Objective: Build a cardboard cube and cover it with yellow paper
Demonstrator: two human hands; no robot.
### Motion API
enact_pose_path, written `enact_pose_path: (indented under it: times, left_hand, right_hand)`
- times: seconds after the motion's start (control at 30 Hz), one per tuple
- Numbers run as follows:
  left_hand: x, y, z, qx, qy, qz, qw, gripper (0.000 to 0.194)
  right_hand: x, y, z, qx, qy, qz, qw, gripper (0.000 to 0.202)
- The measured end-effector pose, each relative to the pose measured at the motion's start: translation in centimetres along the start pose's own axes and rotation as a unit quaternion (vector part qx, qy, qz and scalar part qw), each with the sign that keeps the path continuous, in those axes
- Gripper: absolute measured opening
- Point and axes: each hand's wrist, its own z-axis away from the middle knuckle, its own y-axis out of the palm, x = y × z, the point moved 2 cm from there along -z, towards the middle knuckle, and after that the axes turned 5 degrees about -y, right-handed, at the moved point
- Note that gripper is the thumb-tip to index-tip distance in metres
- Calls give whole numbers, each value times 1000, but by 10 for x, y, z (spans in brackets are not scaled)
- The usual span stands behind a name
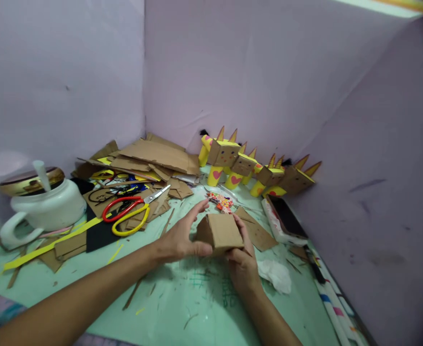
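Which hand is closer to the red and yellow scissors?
The left hand. It grips the cardboard box on the side facing the scissors, which lie up and to its left. The right hand holds the box's far side, farther away.

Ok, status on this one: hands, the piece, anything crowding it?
Left hand and right hand both gripping folded cardboard box piece above the table. Crumpled tissue beside right wrist; scissors off left, apart.

We see pale lilac walls (269, 72) meeting in a corner at upper centre, a mint-green tabletop (182, 307) filling the lower frame, and a bright strip (388, 6) at the upper right.
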Motion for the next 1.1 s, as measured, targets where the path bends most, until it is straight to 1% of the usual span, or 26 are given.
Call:
enact_pose_path:
  times: [0.03, 0.07, 0.13, 0.2, 0.3, 0.33, 0.43, 0.5, 0.57, 0.63, 0.73, 0.8, 0.87, 0.93, 1.0, 1.1]
  left_hand:
    - [1, 1, 1, 27, 10, -37, 999, 110]
    - [2, 1, 2, 47, 5, -68, 997, 112]
    - [4, 1, 2, 67, -22, -100, 993, 109]
    - [5, 0, -1, 63, -28, -126, 990, 103]
    - [8, -4, -5, 37, -28, -153, 987, 98]
    - [9, -5, -6, 35, -31, -149, 988, 97]
    - [18, -5, -8, 55, -41, -105, 992, 94]
    - [23, -4, -10, 56, -47, -75, 994, 90]
    - [25, -4, -12, 45, -46, -55, 996, 88]
    - [25, -6, -12, 24, -44, -49, 998, 86]
    - [21, -10, -12, -2, -65, -44, 997, 87]
    - [17, -11, -11, -3, -81, -29, 996, 88]
    - [12, -8, -8, 9, -84, -9, 996, 88]
    - [9, -3, -5, 26, -85, 8, 996, 86]
    - [6, 3, -2, 31, -87, 17, 996, 84]
    - [6, 10, 3, 12, -96, 18, 995, 82]
  right_hand:
    - [-1, -1, -1, 7, -9, 10, 1000, 79]
    - [-1, -1, -1, 19, -19, 25, 999, 79]
    - [-2, -1, -3, 34, -38, 77, 996, 79]
    - [-2, 0, -5, 48, -40, 138, 989, 80]
    - [0, 2, -7, 68, -3, 170, 983, 84]
    - [1, 2, -7, 72, 9, 168, 983, 85]
    - [3, 2, -6, 62, 26, 169, 983, 89]
    - [2, 1, -7, 59, 28, 166, 984, 100]
    - [1, -2, -8, 66, 31, 155, 985, 114]
    - [0, -5, -10, 89, 30, 146, 985, 126]
    - [4, -10, -12, 124, 14, 163, 979, 135]
    - [7, -10, -12, 140, -6, 200, 970, 135]
    - [9, -9, -10, 156, -29, 252, 955, 138]
    - [9, -6, -7, 177, -56, 308, 933, 145]
    - [9, -3, -4, 202, -91, 357, 908, 153]
    - [10, -1, -1, 213, -144, 416, 872, 160]
